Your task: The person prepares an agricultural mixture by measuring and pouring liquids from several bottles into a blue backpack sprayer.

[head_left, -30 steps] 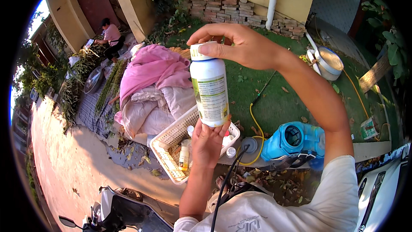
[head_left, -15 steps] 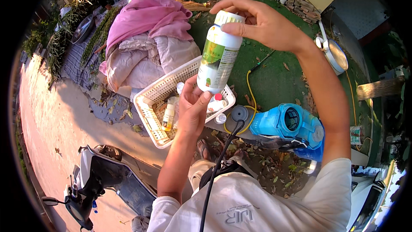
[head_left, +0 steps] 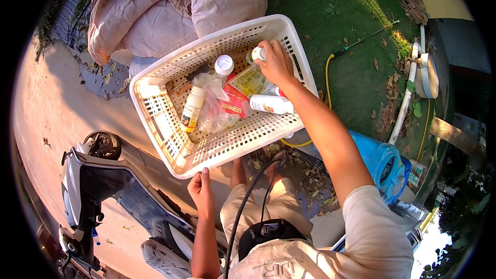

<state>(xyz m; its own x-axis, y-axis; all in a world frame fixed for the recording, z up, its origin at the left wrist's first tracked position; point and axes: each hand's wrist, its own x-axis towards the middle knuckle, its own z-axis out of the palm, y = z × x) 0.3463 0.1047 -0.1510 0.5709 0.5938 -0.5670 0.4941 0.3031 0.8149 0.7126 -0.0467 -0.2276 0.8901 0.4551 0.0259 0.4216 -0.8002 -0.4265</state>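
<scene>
My right hand [head_left: 277, 63] reaches into the far right part of a cream plastic basket [head_left: 227, 157] and is closed round a white bottle [head_left: 257, 55], most of it covered by my fingers. Just outside the near rim, my left hand [head_left: 200, 190] is curled closed, thumb up, with nothing seen in it. Inside the basket lie a yellow-labelled white bottle [head_left: 192, 109], a white-capped container [head_left: 224, 65], a clear plastic bag [head_left: 212, 106], a red packet [head_left: 235, 101], a yellow-green packet [head_left: 250, 80] and another white bottle [head_left: 272, 104] under my right forearm.
A heap of pale bedding [head_left: 160, 15] lies behind the basket. To the left stands a scooter [head_left: 129, 191]. A blue plastic tank [head_left: 374, 163] is on the right, with a yellow hose [head_left: 327, 77] on green ground. A black cable [head_left: 240, 212] hangs before me.
The white bottle held up in both hands has gone down into the basket with my right hand. My left hand has let go and drawn back to the near rim. The view has tilted downward.
</scene>
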